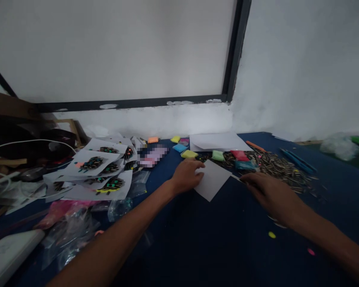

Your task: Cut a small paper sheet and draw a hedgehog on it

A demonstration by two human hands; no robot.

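A square sheet of white paper [214, 180] lies on the dark blue tabletop in front of me, turned with one corner towards me. My left hand [188, 175] rests on its left edge, index finger and thumb apart. At the paper's right corner, my right hand [271, 195] pinches a thin pale stick [236, 177], whose tip reaches the sheet; most of its length is hidden by my fingers. Just behind the paper are small packets: yellow [189, 154], pale green [218, 155], red [239, 155] and teal [244, 165].
A spread pile of small dark sticks [283, 169] covers the right side, with blue tweezers [299, 160] and an orange tool [256, 146] beside it. White sheets bearing stick-and-clay shapes [91, 163] stand at left. Clear plastic bags [74, 227] lie nearer. A wall rises behind.
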